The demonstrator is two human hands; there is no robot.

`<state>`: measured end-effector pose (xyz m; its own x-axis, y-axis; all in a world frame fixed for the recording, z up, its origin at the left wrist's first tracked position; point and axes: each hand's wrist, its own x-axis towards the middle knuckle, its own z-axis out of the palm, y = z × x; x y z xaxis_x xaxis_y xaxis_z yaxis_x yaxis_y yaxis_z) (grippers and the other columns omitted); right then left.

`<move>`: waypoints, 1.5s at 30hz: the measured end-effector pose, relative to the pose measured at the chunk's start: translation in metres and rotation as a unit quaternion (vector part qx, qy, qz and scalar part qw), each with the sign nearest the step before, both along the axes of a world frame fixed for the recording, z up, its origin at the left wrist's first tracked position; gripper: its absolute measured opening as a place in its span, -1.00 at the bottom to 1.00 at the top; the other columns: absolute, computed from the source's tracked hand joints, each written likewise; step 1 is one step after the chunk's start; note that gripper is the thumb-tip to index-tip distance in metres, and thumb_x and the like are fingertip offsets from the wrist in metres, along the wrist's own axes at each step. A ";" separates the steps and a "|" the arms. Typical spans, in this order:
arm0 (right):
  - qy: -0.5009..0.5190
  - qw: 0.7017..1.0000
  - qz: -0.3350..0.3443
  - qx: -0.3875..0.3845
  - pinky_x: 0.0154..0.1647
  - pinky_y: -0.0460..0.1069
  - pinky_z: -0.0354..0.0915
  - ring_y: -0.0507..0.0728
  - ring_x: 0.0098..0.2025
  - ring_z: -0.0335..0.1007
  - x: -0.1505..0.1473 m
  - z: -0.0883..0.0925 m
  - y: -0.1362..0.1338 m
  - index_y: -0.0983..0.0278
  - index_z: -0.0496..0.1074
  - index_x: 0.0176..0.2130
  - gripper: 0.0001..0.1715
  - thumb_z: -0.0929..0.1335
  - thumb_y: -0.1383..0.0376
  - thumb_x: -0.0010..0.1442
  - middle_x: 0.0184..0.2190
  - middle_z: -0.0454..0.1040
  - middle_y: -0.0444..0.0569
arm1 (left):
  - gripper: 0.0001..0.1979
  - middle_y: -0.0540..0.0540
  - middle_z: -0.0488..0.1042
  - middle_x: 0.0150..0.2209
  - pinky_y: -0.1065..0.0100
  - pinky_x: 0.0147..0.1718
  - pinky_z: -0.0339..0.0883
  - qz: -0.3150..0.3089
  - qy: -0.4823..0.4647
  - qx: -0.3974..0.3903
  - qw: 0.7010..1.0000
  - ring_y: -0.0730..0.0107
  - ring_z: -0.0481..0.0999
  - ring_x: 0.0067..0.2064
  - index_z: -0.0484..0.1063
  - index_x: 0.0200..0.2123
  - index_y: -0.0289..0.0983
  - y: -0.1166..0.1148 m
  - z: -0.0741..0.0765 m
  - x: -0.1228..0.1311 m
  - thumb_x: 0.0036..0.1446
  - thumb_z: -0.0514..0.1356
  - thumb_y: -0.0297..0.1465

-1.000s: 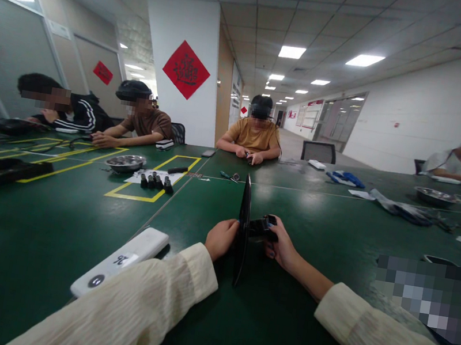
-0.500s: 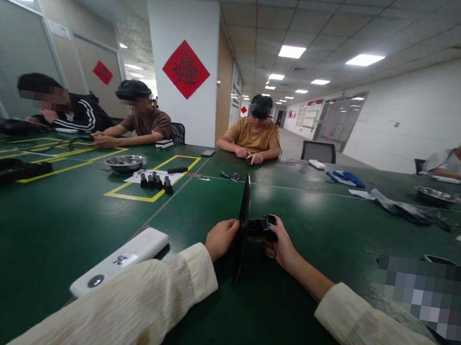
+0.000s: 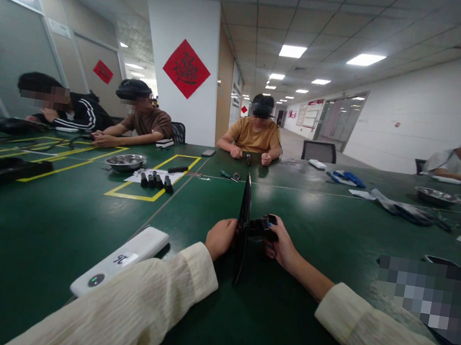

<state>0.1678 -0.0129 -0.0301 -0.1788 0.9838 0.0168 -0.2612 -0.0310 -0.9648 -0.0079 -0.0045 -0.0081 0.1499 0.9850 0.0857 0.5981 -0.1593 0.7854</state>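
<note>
A thin black panel [image 3: 241,238] stands almost edge-on to me, upright above the table, so its faces hardly show. A black bracket-like part [image 3: 260,228] juts from its right side. My left hand [image 3: 220,239] is closed against the panel's left side, its fingertips partly hidden. On the other side, my right hand [image 3: 283,244] is wrapped round the outer end of the bracket-like part. Left of my left forearm lies a white device [image 3: 122,260] with a handwritten number and a round dark spot with a green light.
On the green table [image 3: 171,326], several black cylindrical parts [image 3: 156,182] lie on paper near a metal bowl [image 3: 126,162]. Pliers [image 3: 230,176] lie farther ahead. Blue-and-grey gloves [image 3: 400,208] are at right. A person [image 3: 251,135] sits opposite; others sit left and right.
My hands and the black panel are practically still. Across the table, the person's hands have moved apart, and a small dark object now shows between them. A green light shows on the white device.
</note>
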 end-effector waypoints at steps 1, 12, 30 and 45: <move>-0.001 1.000 -0.003 0.001 -0.83 -0.22 -0.11 -0.09 -0.76 -0.01 0.000 0.000 0.000 0.14 0.05 -0.12 -0.54 0.23 0.11 -0.02 -0.65 0.14 -0.33 | -0.69 -0.16 0.50 -0.33 0.31 -0.22 0.24 0.006 0.006 -0.002 1.000 0.22 0.44 -0.21 0.43 -0.44 -0.32 0.000 0.000 0.000 0.13 -0.07 -0.37; -0.003 1.000 -0.003 -0.003 -0.83 -0.22 -0.12 -0.08 -0.77 -0.01 0.000 -0.001 0.001 0.14 0.05 -0.12 -0.53 0.23 0.10 -0.04 -0.66 0.19 -0.31 | -0.64 -0.11 0.48 -0.43 0.34 -0.30 0.25 -0.003 -0.009 0.018 1.000 0.28 0.43 -0.33 0.44 -0.44 -0.32 0.004 -0.008 0.000 0.14 -0.10 -0.31; -0.002 1.000 -0.006 0.000 -0.82 -0.22 -0.11 -0.08 -0.76 -0.01 0.000 -0.002 0.002 0.14 0.06 -0.12 -0.54 0.23 0.11 -0.03 -0.67 0.15 -0.32 | -0.67 -0.12 0.48 -0.43 0.32 -0.33 0.25 -0.005 0.018 0.025 1.000 0.26 0.44 -0.33 0.39 -0.50 -0.30 0.003 -0.005 0.001 0.12 -0.09 -0.32; -0.005 1.000 -0.001 0.007 -0.83 -0.22 -0.11 -0.09 -0.77 -0.02 0.001 -0.003 0.001 0.13 0.06 -0.12 -0.54 0.23 0.09 -0.02 -0.66 0.15 -0.33 | -0.70 -0.20 0.50 -0.26 0.30 -0.19 0.24 -0.037 0.088 0.073 0.993 0.21 0.43 -0.18 0.42 -0.40 -0.31 0.004 -0.007 -0.002 0.14 -0.10 -0.38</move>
